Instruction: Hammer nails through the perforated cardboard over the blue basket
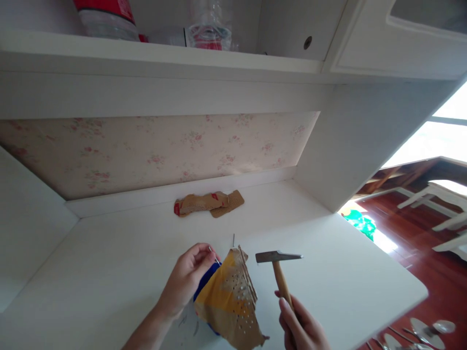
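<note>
My left hand pinches a thin metal nail at the upper left edge of a torn piece of cardboard. The cardboard is brown and yellow, dotted with many small holes, and its layers show along the right edge. A dark blue object sits partly hidden beneath it. Just past the cardboard's top tip, a second nail shows. In my right hand is a hammer, gripped by its wooden handle. Its metal head is right of the cardboard, apart from it.
More torn cardboard lies at the back of the white tabletop. Overhead, a shelf holds plastic bottles. A side panel rises at the right. Beyond the table's right edge are a red-brown floor and white furniture.
</note>
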`<state>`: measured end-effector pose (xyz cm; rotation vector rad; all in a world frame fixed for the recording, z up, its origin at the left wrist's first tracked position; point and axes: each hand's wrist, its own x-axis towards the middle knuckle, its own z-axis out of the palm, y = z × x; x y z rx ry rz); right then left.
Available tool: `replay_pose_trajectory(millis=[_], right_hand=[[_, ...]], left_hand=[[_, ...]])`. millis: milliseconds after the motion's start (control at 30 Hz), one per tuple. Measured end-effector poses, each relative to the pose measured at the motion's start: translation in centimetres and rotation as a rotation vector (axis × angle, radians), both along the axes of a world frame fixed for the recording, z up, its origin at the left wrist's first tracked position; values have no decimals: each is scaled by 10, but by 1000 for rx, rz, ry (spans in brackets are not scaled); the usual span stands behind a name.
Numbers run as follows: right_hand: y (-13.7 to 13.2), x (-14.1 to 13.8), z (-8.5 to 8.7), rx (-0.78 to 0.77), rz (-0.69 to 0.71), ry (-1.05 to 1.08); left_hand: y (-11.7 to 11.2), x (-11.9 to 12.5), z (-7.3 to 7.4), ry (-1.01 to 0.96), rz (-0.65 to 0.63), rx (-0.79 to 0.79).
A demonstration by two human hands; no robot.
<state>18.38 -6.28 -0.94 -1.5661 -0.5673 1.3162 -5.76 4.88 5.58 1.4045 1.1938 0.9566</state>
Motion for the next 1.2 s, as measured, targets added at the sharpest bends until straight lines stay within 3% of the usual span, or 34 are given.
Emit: replay_pose_trajectory(millis=[100,267,533,733,1000,1200], right_hand=[[3,-6,5,4,-30,59],[-1,-11,11,14,-85,91],[-7,-17,15,34,-58,69],[-3,-25,26,75,21,1],[4,-37,41,149,172,-65],[11,-36,49,315,300,-379]], left_hand=[[-8,17,0,155,-57,126],[-6,27,-20,430,-69,324],[-7,26,-34,543,-3,540],[-6,27,-35,598,-50,596],[-7,28,-35,559,-103,555],[-7,29,-32,555,-114,532]])
